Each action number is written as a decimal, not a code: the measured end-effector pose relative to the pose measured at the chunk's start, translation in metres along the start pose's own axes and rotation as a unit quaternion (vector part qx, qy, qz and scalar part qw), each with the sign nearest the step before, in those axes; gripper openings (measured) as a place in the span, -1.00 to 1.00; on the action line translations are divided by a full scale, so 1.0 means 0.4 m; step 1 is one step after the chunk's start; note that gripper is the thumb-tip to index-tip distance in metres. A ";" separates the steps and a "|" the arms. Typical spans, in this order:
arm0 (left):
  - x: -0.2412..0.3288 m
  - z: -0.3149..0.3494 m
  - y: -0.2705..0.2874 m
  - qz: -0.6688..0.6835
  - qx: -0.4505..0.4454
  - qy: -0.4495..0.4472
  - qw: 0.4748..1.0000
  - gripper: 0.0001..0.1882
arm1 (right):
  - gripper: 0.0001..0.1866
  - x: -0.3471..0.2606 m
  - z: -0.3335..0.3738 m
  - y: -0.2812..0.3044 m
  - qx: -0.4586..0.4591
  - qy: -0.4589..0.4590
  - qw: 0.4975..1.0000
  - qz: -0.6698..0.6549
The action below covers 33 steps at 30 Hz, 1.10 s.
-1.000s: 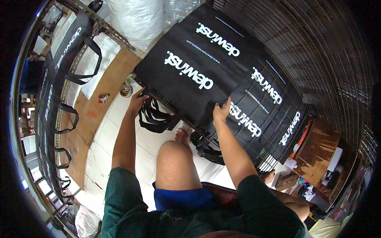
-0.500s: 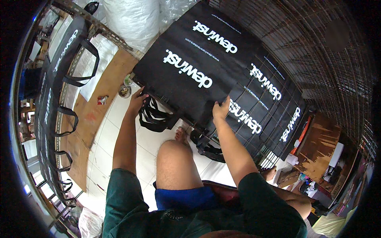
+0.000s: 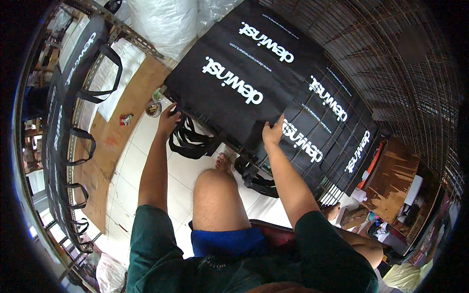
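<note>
A black fabric bag (image 3: pixel 215 93) with white lettering lies spread out in front of me. At its near left corner my left hand (image 3: pixel 169 119) grips the edge between thumb and fingers. My right hand (image 3: pixel 273 132) pinches the bag's near right edge, thumb toward the left, the other fingers mostly hidden. Below the near edge hangs a bunch of black strap handles (image 3: pixel 190 139), beside my left hand. More black handles (image 3: pixel 254 180) hang under my right forearm. To the right, other printed black panels (image 3: pixel 337 122) lie beneath a wire grid.
Several black bags with loop handles hang along a metal rack (image 3: pixel 58 132) at the left. Next to it is a wooden board (image 3: pixel 139 97) with a small red packet (image 3: pixel 126 119). A round container (image 3: pixel 153 109) stands near the bag's corner. White plastic sacks (image 3: pixel 163 27) fill the back.
My left hand has shifted slightly, its fingers a little more spread at the bag's corner. The bag and my right hand have barely moved.
</note>
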<state>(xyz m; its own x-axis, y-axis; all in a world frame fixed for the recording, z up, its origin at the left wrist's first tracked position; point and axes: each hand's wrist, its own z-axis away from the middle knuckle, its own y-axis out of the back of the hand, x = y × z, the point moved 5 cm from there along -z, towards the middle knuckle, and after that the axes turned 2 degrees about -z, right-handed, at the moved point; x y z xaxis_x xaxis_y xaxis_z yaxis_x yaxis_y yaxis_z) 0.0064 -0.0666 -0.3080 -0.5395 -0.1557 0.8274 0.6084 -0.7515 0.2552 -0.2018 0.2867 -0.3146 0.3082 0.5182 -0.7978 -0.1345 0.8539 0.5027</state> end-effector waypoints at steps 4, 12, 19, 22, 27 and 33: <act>0.016 0.051 0.025 -0.222 0.181 -0.132 0.949 -0.34 | -0.17 -0.029 0.030 0.035 0.031 0.029 0.994 0.097; 0.069 0.309 -0.056 -0.194 0.325 -0.239 0.894 -0.31 | -0.45 0.125 0.084 0.145 -0.026 0.100 0.995 -0.004; 0.232 0.663 -0.112 0.039 0.196 -0.182 0.963 -0.50 | -0.50 0.105 0.116 0.081 -0.127 0.098 0.985 0.072; 0.361 0.818 -0.144 -0.045 0.098 -0.329 0.938 -0.58 | -0.46 0.098 0.123 0.044 -0.119 0.051 0.987 0.090; 0.409 0.871 -0.218 -0.137 0.035 -0.436 0.889 -0.65 | -0.36 0.112 0.128 -0.006 -0.113 0.005 0.990 0.090; 0.403 0.845 -0.216 -0.122 0.042 -0.405 0.905 -0.69 | -0.33 0.080 0.139 -0.008 -0.119 -0.024 0.988 0.092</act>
<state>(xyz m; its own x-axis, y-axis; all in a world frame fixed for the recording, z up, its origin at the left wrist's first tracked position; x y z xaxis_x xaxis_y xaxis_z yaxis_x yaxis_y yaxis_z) 0.0635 0.1898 -0.0277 -0.0810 0.5543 0.8284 0.5887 -0.6440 0.4886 -0.1392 0.2978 -0.3232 0.3018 0.6679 -0.6803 -0.4090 0.7353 0.5405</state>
